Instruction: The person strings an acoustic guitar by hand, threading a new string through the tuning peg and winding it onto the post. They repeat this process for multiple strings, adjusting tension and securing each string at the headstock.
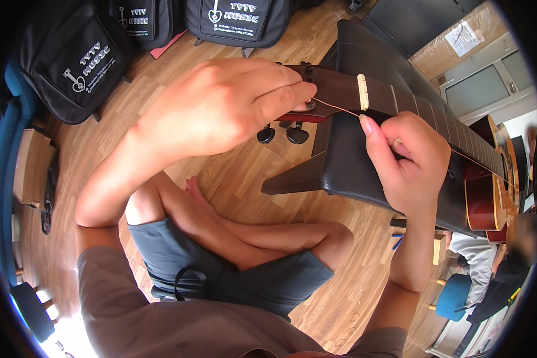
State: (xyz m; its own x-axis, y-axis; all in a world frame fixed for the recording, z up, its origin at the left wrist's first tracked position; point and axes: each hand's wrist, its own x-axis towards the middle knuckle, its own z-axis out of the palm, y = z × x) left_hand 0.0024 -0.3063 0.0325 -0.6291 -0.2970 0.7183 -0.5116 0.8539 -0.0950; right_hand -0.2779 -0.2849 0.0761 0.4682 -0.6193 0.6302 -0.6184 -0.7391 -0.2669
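A guitar neck (pixel 435 114) runs from the upper middle down to the right, its strung side facing up. My left hand (pixel 232 104) is over the dark headstock (pixel 335 80), fingertips pinched together at a tuning post. A thin copper-coloured guitar string (pixel 338 107) stretches from those fingertips to my right hand (pixel 413 158). There, thumb and curled forefinger close on the string beside the pale nut (pixel 363 92). Black tuning pegs (pixel 297 134) stick out below the headstock. My left fingers partly hide the post and the string's end.
The neck lies over a black padded bench (pixel 364 173); the guitar body (pixel 482 203) is at the far right. Black instrument bags (pixel 77 56) stand at upper left. A blue stool (pixel 453 297) and another person's grey-clothed limb (pixel 474 256) are at lower right. My crossed legs rest on the wooden floor (pixel 232 185).
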